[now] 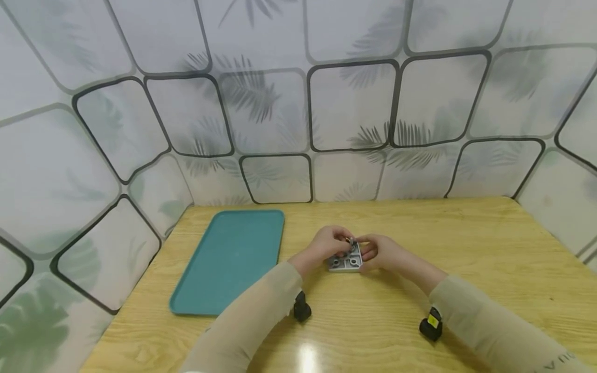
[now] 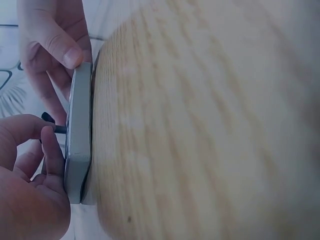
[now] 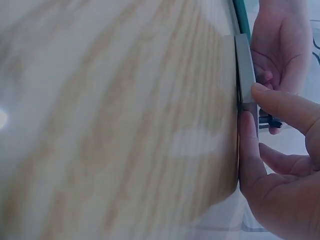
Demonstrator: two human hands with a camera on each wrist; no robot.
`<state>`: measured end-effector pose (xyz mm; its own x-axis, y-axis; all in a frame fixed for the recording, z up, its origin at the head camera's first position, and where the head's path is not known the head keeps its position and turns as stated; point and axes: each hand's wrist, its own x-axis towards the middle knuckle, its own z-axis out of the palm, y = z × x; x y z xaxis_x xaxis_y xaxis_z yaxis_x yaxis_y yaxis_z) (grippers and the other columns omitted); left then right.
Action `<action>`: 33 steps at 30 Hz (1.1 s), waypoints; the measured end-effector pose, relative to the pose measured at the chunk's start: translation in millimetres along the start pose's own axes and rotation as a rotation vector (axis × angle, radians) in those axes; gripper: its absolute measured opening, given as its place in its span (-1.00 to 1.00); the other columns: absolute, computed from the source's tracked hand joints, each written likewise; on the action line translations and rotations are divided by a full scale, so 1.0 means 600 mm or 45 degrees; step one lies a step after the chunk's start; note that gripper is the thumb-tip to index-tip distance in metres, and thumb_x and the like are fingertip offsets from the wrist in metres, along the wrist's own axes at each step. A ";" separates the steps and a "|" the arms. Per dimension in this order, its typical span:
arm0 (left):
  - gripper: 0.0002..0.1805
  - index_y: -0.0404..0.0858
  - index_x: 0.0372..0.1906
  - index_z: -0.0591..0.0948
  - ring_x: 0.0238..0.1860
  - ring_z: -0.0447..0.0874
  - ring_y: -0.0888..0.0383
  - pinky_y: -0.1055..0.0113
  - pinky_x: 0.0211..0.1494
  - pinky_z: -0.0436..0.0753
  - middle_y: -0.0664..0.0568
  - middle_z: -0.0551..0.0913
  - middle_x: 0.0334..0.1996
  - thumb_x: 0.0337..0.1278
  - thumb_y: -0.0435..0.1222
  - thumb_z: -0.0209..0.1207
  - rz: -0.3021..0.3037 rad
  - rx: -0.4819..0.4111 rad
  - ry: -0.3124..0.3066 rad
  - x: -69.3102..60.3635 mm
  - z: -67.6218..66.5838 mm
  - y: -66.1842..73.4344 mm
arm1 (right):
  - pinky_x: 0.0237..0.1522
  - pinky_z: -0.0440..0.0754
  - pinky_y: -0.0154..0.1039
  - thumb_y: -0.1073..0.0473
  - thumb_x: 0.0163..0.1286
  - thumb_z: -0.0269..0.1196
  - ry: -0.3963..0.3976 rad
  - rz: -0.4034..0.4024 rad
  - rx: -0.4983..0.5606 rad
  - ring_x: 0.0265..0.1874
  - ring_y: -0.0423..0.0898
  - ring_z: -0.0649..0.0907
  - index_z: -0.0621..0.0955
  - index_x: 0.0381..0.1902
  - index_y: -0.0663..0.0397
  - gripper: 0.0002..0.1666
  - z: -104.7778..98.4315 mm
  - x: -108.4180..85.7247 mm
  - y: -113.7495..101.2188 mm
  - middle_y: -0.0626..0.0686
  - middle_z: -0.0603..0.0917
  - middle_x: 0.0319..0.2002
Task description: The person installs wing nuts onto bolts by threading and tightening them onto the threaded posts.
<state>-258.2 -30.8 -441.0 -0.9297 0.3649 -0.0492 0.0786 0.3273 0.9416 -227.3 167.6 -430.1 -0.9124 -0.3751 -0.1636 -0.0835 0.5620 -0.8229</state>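
Near the middle of the table (image 1: 373,321), a left hand (image 1: 327,243) pinches a small dark bolt (image 2: 60,129) between its fingertips, while its other fingers curl close above the plate (image 1: 346,265). The right hand (image 1: 384,252) grips the plate at its right side, thumb on the upper edge and a finger along the side wall, the grip no wider than the plate is thick. The plate lies face up on the wood, or all but flat, with a dark line under its rim in the left wrist view; the bolt stands upright towards its far right corner, though the fingers hide whether it sits in a socket. Grey and squarish, with raised ribs and round sockets, the plate looks rigid and fairly light, whether metal or hard plastic cannot be told. Its smooth walls could slide on the glossy wood, so a side edge or corner is the sound place to hold it, leaving the sockets clear. The bolt looks hard, light and easy to drop; it is best taken by its head, between thumb and finger. Farther out, light sleeves (image 1: 254,311) cover both arms, a teal tray (image 1: 233,259) lies to the left, and leaf-patterned cloth (image 1: 354,103) rises behind.
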 end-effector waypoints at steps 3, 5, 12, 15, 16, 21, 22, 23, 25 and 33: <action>-0.74 -0.43 0.01 0.75 -0.48 0.51 0.27 0.51 -0.38 0.55 0.12 0.54 -0.46 0.22 -0.50 0.29 -0.020 -0.003 0.015 0.000 0.001 0.001 | 0.04 0.74 -0.17 0.42 0.20 0.55 -0.009 -0.008 0.014 0.03 0.07 0.73 0.32 0.52 0.48 0.00 0.000 -0.001 0.002 0.36 0.66 0.10; -0.75 -0.36 0.01 0.75 -0.47 0.54 0.26 0.49 -0.37 0.57 0.12 0.56 -0.44 0.25 -0.41 0.36 -0.043 0.003 0.029 0.000 0.002 0.002 | 0.07 0.74 -0.15 0.40 0.21 0.54 -0.018 -0.008 0.021 0.06 0.09 0.73 0.30 0.53 0.49 0.01 -0.001 -0.001 0.004 0.37 0.65 0.12; -0.71 -0.23 -0.19 0.72 -0.53 0.56 0.24 0.46 -0.43 0.58 0.13 0.55 -0.47 0.18 -0.14 0.54 -0.093 0.010 0.153 0.000 0.014 0.004 | 0.17 0.70 -0.09 0.36 0.22 0.55 -0.025 0.003 0.010 0.12 0.11 0.70 0.27 0.53 0.49 0.03 -0.003 -0.002 0.006 0.36 0.63 0.16; -0.73 -0.24 -0.25 0.68 -0.55 0.53 0.27 0.49 -0.45 0.57 0.13 0.54 -0.47 0.18 -0.19 0.54 -0.083 0.027 0.192 -0.002 0.019 0.005 | 0.16 0.70 -0.11 0.36 0.24 0.54 -0.035 -0.005 0.027 0.11 0.10 0.70 0.27 0.54 0.49 0.03 -0.003 -0.003 0.007 0.36 0.63 0.16; -0.74 -0.25 -0.26 0.68 -0.56 0.53 0.27 0.49 -0.45 0.57 0.13 0.55 -0.47 0.19 -0.22 0.53 -0.076 0.034 0.197 -0.002 0.019 0.005 | 0.15 0.71 -0.12 0.36 0.24 0.54 -0.040 -0.010 0.032 0.11 0.10 0.70 0.26 0.54 0.49 0.03 -0.004 -0.003 0.007 0.37 0.62 0.17; -0.78 -0.28 -0.26 0.66 -0.54 0.55 0.26 0.48 -0.42 0.61 0.11 0.57 -0.44 0.22 -0.28 0.50 -0.053 0.027 0.186 -0.005 0.019 0.005 | 0.11 0.72 -0.15 0.36 0.26 0.53 -0.055 -0.024 0.046 0.10 0.09 0.70 0.25 0.54 0.50 0.03 -0.005 -0.004 0.010 0.38 0.62 0.17; -0.77 -0.28 -0.27 0.66 -0.54 0.55 0.26 0.48 -0.42 0.61 0.11 0.57 -0.45 0.22 -0.27 0.50 -0.052 0.017 0.182 -0.006 0.019 0.006 | 0.11 0.72 -0.16 0.36 0.26 0.53 -0.055 -0.022 0.047 0.10 0.09 0.70 0.25 0.54 0.50 0.03 -0.005 -0.004 0.010 0.38 0.62 0.16; -0.77 -0.27 -0.28 0.66 -0.54 0.55 0.26 0.48 -0.42 0.60 0.11 0.58 -0.45 0.23 -0.26 0.50 -0.051 0.016 0.181 -0.006 0.019 0.006 | 0.10 0.72 -0.17 0.36 0.26 0.53 -0.054 -0.020 0.046 0.10 0.08 0.70 0.25 0.54 0.50 0.03 -0.005 -0.004 0.010 0.37 0.62 0.16; -0.76 -0.26 -0.29 0.65 -0.55 0.55 0.26 0.49 -0.43 0.58 0.12 0.58 -0.47 0.25 -0.24 0.49 -0.052 0.020 0.180 -0.005 0.018 0.006 | 0.10 0.71 -0.18 0.36 0.25 0.54 -0.052 -0.017 0.044 0.09 0.07 0.70 0.26 0.54 0.49 0.03 -0.005 -0.004 0.010 0.36 0.62 0.15; -0.83 -0.27 -0.26 0.68 -0.52 0.56 0.26 0.48 -0.41 0.60 0.12 0.59 -0.44 0.26 -0.30 0.46 -0.065 -0.005 0.176 -0.004 0.019 0.005 | 0.09 0.71 -0.15 0.36 0.27 0.53 -0.060 -0.026 0.040 0.09 0.09 0.70 0.27 0.54 0.48 0.00 -0.006 -0.005 0.009 0.36 0.62 0.15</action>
<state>-251.6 -20.6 -441.7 -0.9732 0.2242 -0.0512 0.0286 0.3393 0.9403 -226.5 174.1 -432.1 -0.8906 -0.4210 -0.1719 -0.0882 0.5307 -0.8429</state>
